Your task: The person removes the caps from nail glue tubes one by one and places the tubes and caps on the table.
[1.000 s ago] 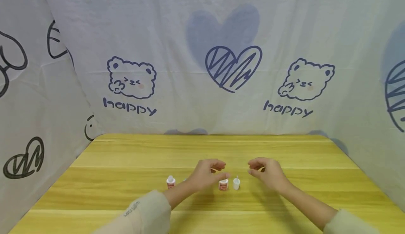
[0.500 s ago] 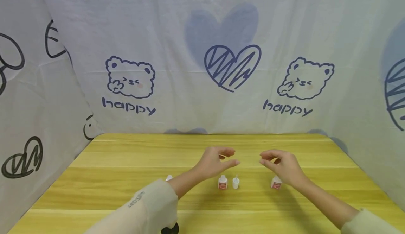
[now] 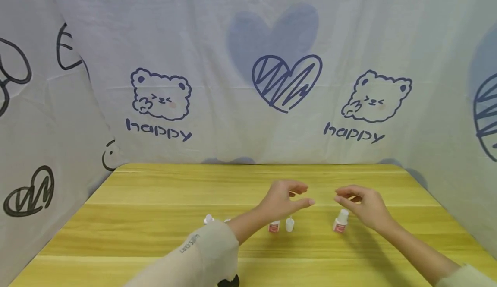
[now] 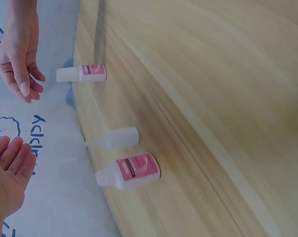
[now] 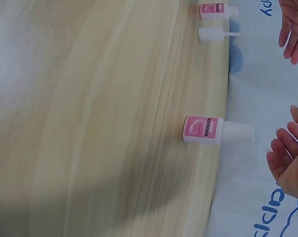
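Observation:
My left hand (image 3: pixel 287 200) is held above the table, fingers loosely bent and thumb apart, holding nothing. Facing it, my right hand (image 3: pixel 363 204) hovers just above and right of a small capped bottle (image 3: pixel 340 222) with a pink label and white cap; its fingers are also relaxed and hold nothing. Below my left hand stand an uncapped pink-labelled bottle (image 4: pixel 139 169), partly covered by my wrist in the head view, and a white brush cap (image 3: pixel 290 225) set upside down with its stem upward. The right wrist view shows the capped bottle (image 5: pixel 203 129) upright on the table.
Farther left, the white neck of another bottle (image 3: pixel 209 219) and a small white item (image 3: pixel 227 220) show past my left sleeve, which hides the rest. The wooden table (image 3: pixel 248 179) ends at a printed cloth (image 3: pixel 217 105) behind.
Both hands have risen and shifted right. The capped bottle, earlier hidden behind my right hand, now shows fully. My left sleeve covers more of the leftmost bottle.

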Motion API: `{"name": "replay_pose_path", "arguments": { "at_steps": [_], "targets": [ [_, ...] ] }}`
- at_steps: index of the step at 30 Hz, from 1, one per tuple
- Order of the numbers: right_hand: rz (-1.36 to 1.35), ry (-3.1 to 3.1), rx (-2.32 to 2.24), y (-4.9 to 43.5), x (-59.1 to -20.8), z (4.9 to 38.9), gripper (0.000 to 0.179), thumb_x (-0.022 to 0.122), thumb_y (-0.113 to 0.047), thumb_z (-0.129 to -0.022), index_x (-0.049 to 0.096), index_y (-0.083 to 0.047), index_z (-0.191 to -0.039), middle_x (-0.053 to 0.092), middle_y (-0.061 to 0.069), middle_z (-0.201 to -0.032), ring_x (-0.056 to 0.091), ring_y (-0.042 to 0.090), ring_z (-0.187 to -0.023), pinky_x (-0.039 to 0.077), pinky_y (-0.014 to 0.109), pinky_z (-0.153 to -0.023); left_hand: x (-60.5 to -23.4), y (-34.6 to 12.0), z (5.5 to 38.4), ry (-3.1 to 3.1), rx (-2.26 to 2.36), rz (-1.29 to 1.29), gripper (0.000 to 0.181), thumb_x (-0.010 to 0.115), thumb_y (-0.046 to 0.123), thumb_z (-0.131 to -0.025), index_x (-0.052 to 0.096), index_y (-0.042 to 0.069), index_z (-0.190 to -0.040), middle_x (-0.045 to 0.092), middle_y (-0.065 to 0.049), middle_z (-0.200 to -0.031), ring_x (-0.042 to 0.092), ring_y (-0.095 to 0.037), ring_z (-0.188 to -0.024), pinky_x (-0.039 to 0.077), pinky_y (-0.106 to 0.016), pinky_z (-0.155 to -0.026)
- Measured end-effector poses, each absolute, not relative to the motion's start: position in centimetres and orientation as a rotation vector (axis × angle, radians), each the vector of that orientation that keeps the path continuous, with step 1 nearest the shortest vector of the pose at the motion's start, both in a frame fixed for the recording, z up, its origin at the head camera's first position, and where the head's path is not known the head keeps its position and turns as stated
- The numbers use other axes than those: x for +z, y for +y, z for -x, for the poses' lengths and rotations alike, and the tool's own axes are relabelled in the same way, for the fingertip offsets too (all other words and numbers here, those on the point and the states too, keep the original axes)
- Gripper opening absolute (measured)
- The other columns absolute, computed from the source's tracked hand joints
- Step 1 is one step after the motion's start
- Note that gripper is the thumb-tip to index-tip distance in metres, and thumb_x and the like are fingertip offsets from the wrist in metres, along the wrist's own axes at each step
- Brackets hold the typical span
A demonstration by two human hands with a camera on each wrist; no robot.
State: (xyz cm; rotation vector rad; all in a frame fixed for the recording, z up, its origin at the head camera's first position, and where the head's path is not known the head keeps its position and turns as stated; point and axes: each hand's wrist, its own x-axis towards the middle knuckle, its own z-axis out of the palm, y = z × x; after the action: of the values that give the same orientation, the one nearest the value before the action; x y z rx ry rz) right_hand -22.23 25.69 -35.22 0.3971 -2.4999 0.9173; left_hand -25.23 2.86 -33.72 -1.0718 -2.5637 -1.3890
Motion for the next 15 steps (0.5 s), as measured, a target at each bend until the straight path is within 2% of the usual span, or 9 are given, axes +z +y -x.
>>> {"name": "replay_pose_path", "arguments": {
  "at_steps": [7,15],
  "targets": [
    [-0.336,-2.567,0.962,26.7,-35.8,22.0,0.019,0.069,-0.013,-0.083,0.069,0.001,-0.097,0.071,0.016,-0.094,0.055,-0.006,-0.074,0.050,0.017,-0.063,-34.7,4.8,24.7,-2.569,-1.395,1.073,0.038,0.068,0.026,-0.085,0.063,0.001,-0.114,0.066,-0.010,-0.115,0.063,-0.016,-0.105,0.050,-0.017,-0.083],
    [-0.301,-2.610,0.991,27.2,-36.6,21.9,0.021,0.068,-0.011,-0.084,0.068,0.004,-0.098,0.070,0.017,-0.094,0.056,-0.003,-0.071,0.050,0.018,-0.062,-36.3,7.4,23.8,-2.536,-1.422,1.087,0.036,0.069,0.023,-0.084,0.065,0.000,-0.111,0.067,-0.011,-0.113,0.064,-0.016,-0.102,0.050,-0.015,-0.081]
  ]
}}
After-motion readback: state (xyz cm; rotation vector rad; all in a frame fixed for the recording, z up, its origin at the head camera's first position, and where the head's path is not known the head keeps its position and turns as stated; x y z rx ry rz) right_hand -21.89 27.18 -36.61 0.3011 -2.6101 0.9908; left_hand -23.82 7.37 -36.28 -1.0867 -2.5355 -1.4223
